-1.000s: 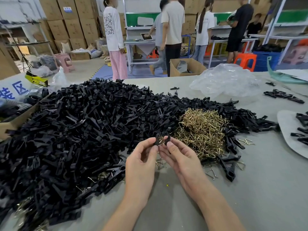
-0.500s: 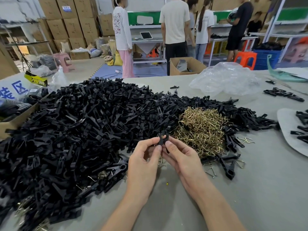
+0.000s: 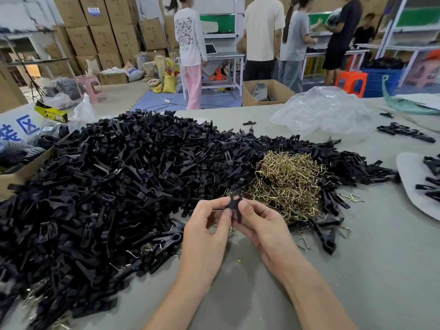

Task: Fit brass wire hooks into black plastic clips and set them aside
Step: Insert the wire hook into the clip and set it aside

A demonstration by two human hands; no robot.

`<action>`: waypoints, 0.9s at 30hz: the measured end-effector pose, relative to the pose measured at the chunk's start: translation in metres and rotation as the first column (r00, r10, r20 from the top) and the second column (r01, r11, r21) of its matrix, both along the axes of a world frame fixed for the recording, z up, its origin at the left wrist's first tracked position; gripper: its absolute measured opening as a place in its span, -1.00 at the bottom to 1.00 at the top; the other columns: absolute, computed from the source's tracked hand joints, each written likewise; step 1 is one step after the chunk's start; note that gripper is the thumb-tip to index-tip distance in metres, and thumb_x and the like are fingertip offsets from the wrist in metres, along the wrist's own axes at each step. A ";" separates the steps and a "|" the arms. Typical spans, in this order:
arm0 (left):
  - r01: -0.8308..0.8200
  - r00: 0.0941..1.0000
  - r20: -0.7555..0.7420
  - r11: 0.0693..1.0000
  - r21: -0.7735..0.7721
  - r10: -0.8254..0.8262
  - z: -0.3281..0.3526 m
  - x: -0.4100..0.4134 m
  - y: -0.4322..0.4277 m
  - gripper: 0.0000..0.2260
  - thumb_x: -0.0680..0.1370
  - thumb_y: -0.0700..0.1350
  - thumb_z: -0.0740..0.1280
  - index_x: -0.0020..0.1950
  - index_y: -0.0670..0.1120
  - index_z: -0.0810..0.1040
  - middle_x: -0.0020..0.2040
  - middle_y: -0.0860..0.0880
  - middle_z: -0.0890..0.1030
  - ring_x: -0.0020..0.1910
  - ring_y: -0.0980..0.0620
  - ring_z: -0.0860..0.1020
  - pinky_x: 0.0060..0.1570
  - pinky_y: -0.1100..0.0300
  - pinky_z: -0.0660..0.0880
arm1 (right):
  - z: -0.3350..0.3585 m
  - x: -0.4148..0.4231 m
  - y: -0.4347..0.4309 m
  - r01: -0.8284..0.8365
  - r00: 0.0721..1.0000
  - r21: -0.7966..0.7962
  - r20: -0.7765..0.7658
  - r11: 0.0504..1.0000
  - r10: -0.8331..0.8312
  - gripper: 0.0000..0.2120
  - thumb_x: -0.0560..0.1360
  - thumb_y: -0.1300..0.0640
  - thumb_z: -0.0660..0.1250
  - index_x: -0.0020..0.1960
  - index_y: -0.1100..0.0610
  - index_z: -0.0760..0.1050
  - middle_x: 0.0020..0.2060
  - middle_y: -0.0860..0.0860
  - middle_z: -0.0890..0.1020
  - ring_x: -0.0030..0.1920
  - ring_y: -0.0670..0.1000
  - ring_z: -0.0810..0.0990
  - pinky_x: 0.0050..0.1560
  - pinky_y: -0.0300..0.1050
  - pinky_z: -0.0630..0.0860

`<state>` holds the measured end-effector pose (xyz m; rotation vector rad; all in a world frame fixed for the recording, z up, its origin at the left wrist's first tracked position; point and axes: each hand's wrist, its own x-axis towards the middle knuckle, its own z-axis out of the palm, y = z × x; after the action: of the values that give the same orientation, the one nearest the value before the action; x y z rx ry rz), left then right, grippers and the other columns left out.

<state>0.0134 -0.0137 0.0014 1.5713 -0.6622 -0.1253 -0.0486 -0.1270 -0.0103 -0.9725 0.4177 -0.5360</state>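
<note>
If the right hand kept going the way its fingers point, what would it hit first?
Probably the left hand, which pinches the same black clip just ahead of the right hand; beyond it, the pile of black clips. Depth is unclear.

Small factory floor, assembly and packing area. Evidence: bulk pile of clips (image 3: 119, 186) and a heap of hooks (image 3: 288, 184) dumped loose on a big grey table (image 3: 357, 270). Cartons (image 3: 104, 32) stacked high along the back wall, filled sacks (image 3: 166, 75) on the floor beside them. Metal benches (image 3: 223, 58) further back, a laptop (image 3: 210, 49) on one, several people (image 3: 262, 32) standing around them. Racks (image 3: 409, 36) at right, blue crate (image 3: 381, 79) below, plastic stools (image 3: 350, 79) nearby. Open box (image 3: 266, 91) on the floor just behind the table. Crumpled clear bag (image 3: 321, 110) on the table. Blue foam mat (image 3: 154, 101) over part of the floor.
</note>
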 end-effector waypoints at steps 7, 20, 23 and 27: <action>0.035 0.997 0.061 0.998 0.042 -0.038 0.000 0.001 0.003 -0.71 0.61 -0.24 0.33 0.11 0.17 0.62 -0.02 0.09 0.68 -0.02 0.14 0.64 0.00 0.28 0.53 | 0.005 -0.007 0.000 -0.138 0.988 -0.023 0.064 0.990 0.139 -0.62 0.43 0.09 0.43 0.24 0.09 0.64 0.16 0.14 0.68 0.17 0.13 0.66 0.28 0.09 0.56; -0.225 0.791 0.545 0.695 0.683 -0.279 -0.011 0.018 0.017 -0.74 0.63 0.16 0.18 0.26 0.17 0.51 0.09 0.19 0.45 0.13 0.10 0.40 0.16 0.23 0.23 | 0.017 -0.019 -0.025 0.132 0.957 0.287 0.213 0.949 -0.198 -0.80 0.44 0.14 0.37 0.05 0.13 0.59 -0.02 0.04 0.71 -0.08 -0.02 0.68 -0.03 -0.13 0.67; -0.187 0.785 0.524 0.679 0.709 -0.331 -0.008 0.023 0.018 -0.74 0.63 0.20 0.17 0.26 0.21 0.49 0.10 0.19 0.40 0.15 0.12 0.37 0.17 0.24 0.21 | 0.017 -0.016 -0.023 0.122 0.963 0.292 0.197 0.948 -0.185 -0.77 0.42 0.13 0.36 0.06 0.13 0.57 -0.03 0.02 0.72 -0.15 -0.05 0.70 -0.13 -0.16 0.67; -0.177 0.760 0.542 0.688 0.704 -0.359 -0.006 0.025 0.018 -0.76 0.66 0.18 0.13 0.23 0.19 0.51 0.09 0.19 0.42 0.16 0.14 0.40 0.21 0.27 0.25 | 0.016 -0.014 -0.023 0.120 0.969 0.277 0.179 0.953 -0.173 -0.74 0.41 0.11 0.37 0.09 0.14 0.56 -0.05 0.01 0.72 -0.16 -0.07 0.69 -0.14 -0.18 0.66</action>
<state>0.0382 0.0040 -0.0051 2.3995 -1.3786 0.1149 -0.0626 -0.1496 0.0057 -0.6258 0.3704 -0.6888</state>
